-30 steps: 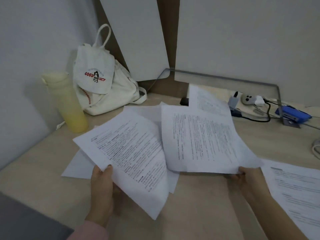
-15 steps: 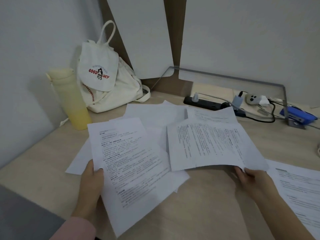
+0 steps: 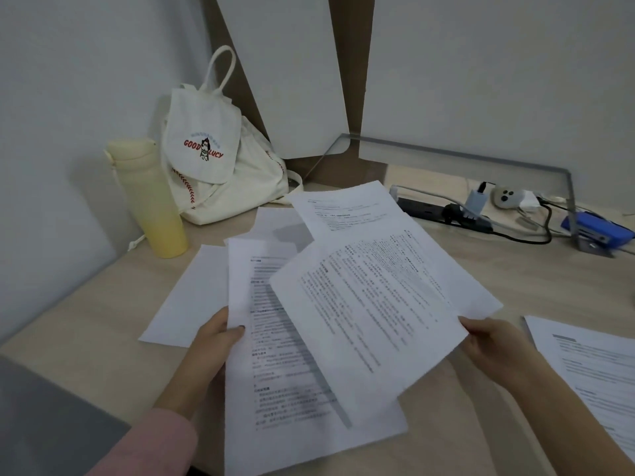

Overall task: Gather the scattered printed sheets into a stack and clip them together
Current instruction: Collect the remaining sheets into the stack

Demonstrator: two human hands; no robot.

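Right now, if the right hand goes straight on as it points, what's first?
Likely the lower sheet, held by the left hand: the right hand points far-left, and the top sheet it holds overlaps that one. Gap between them unclear.

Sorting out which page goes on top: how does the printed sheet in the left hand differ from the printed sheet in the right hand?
The white printed sheet in the left hand sits roughly square to the person; the white printed sheet in the right hand is turned askew. The right-hand sheet lies over the left-hand one. The left hand grips a side edge, the right hand a corner. Both carry black text.
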